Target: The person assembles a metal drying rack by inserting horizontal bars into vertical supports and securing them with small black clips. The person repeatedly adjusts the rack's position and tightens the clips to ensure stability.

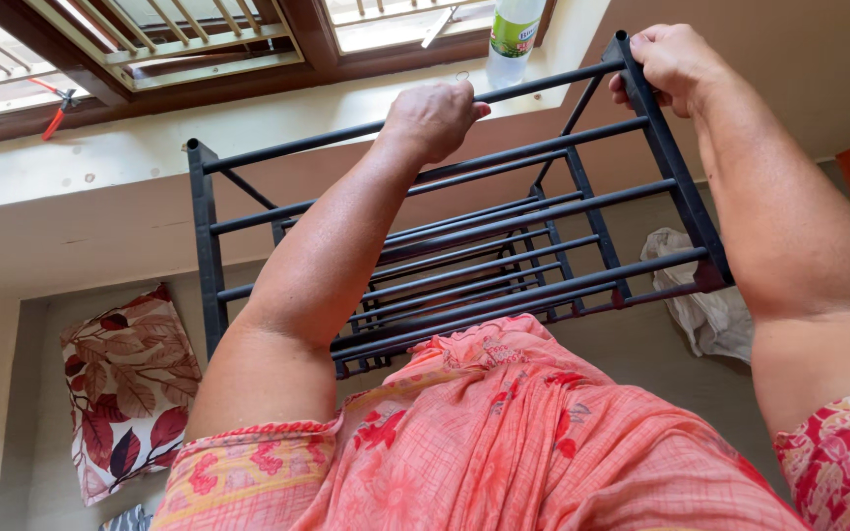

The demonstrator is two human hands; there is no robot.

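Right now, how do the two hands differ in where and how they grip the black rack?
The left hand wraps a round top bar of the black rack near mid-span; the right hand clamps the rack's corner, on the side rail's end. The left arm crosses over the rack's bars; the right runs alongside the rail. Both are closed on the rack.

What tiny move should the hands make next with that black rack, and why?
Probably slide the left hand outward along the top bar. It grips near the middle, while the right hand holds the corner of the black rack, so the hold looks lopsided.
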